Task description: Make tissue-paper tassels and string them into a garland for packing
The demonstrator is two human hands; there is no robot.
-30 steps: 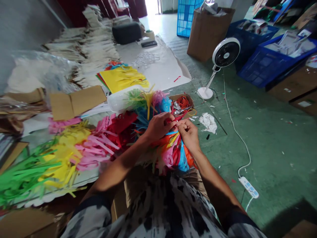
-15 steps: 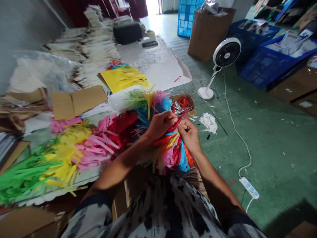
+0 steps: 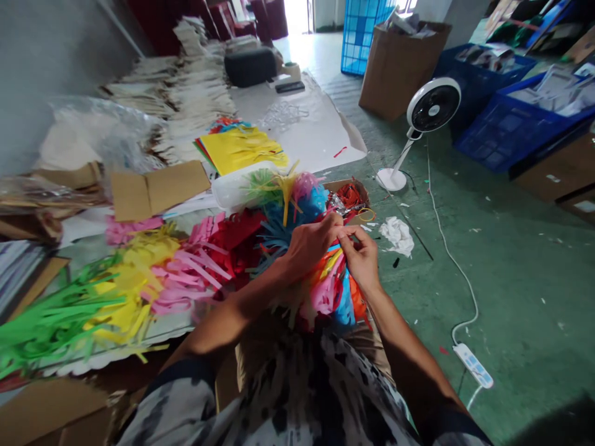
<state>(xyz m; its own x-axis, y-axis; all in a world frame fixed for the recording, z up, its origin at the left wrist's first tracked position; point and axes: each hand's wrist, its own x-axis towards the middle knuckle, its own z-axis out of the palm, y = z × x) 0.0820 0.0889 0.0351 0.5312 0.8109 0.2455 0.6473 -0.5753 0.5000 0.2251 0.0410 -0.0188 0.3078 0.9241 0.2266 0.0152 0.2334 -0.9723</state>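
A bundle of fringed coloured paper strips (image 3: pixel 320 291) sits just above the person's lap, with the left hand (image 3: pixel 309 244) closed around its top. The right hand's (image 3: pixel 362 260) fingers (image 3: pixel 348 234) pinch tightly beside it, their hold hidden. The tabletop (image 3: pixel 93 365) edge runs left; open green floor (image 3: pixel 511 279) lies right.

Green painted floor (image 3: pixel 511 279) to the right, grey wall (image 3: pixel 46 80) along the left, bright doorway (image 3: pixel 297 15) far off, white standing fan (image 3: pixel 433 108), blue plastic crates (image 3: pixel 502 130) beside a cardboard box (image 3: pixel 400 68).

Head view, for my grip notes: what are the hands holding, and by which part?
The left hand and right hand pinch a bundle of fringed paper at its gathered centre.
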